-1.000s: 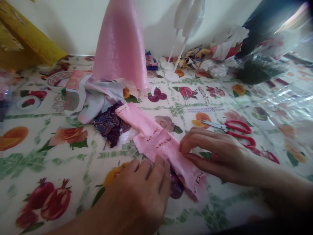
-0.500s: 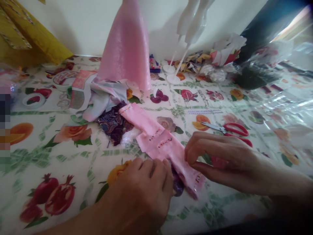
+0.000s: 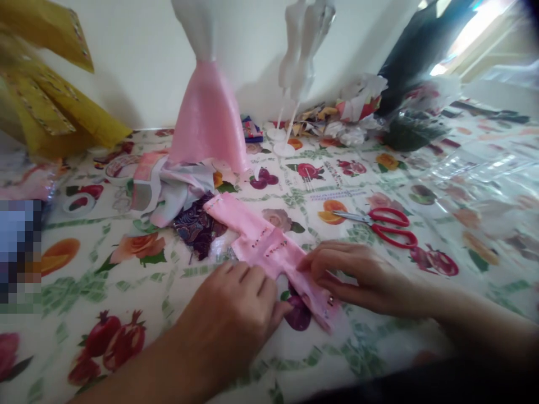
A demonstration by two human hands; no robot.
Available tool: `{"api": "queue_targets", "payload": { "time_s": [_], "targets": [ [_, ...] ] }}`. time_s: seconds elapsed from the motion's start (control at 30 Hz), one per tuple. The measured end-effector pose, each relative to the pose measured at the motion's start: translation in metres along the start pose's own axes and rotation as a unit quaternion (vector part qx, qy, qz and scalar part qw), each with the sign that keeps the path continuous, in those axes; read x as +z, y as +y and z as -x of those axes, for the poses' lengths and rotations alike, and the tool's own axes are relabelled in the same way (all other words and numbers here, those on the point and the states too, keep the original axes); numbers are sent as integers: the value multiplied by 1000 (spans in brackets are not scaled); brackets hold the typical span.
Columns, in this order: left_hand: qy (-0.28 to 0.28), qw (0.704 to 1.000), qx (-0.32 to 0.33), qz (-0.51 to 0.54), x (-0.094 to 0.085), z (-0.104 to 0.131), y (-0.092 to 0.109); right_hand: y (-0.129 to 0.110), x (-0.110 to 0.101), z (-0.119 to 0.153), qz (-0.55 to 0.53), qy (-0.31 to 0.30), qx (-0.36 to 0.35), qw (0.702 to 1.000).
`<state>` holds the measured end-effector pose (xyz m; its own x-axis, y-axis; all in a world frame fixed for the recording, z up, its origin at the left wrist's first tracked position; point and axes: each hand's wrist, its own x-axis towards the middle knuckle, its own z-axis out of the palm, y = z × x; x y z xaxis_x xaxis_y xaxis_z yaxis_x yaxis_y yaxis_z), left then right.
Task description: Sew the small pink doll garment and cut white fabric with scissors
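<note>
A small pink garment [image 3: 263, 242] with rows of beads lies slantwise on the floral tablecloth. My left hand [image 3: 240, 314] rests at its near edge, fingers curled down over the cloth; the fingertips are hidden behind the knuckles. Bent over the garment's right part is my right hand [image 3: 353, 275], with thumb and fingers close together on the fabric. Red-handled scissors [image 3: 389, 227] lie beyond my right hand, blades pointing left. Dark patterned fabric [image 3: 196, 224] is partly under the garment's far left end.
A mannequin in a pink skirt [image 3: 210, 120] stands behind the garment, near pale cloth [image 3: 181, 188]. Two bare white mannequins [image 3: 303, 50] stand by the wall. Yellow garments [image 3: 54, 106] hang at left, a roll of tape [image 3: 122, 168] nearby. Clear plastic [image 3: 484, 168] spreads at right.
My right hand has come down onto the garment's right part, its fingers extending further over it. My left hand stays at the near edge. The view has shifted, showing more of the mannequins.
</note>
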<state>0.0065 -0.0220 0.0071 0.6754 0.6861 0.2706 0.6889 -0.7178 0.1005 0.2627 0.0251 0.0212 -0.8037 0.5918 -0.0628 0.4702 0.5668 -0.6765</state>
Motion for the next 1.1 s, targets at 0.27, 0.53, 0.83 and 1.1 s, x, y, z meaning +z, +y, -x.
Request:
{"api": "queue_targets", "payload": {
  "time_s": [0.27,0.53,0.83,1.1],
  "targets": [
    [35,993,-108,-21,-13,-6,-39,6,-33,2,18,103,5,994],
    [33,991,-131,16,-6,-1,-40,69,-119,-21,115,108,131,979],
    [-4,986,-169,11,-2,0,-46,120,-136,-50,120,8,211,970],
    [-11,985,-172,20,3,1,-49,119,-137,-61,163,-14,239,957]
  ]
}}
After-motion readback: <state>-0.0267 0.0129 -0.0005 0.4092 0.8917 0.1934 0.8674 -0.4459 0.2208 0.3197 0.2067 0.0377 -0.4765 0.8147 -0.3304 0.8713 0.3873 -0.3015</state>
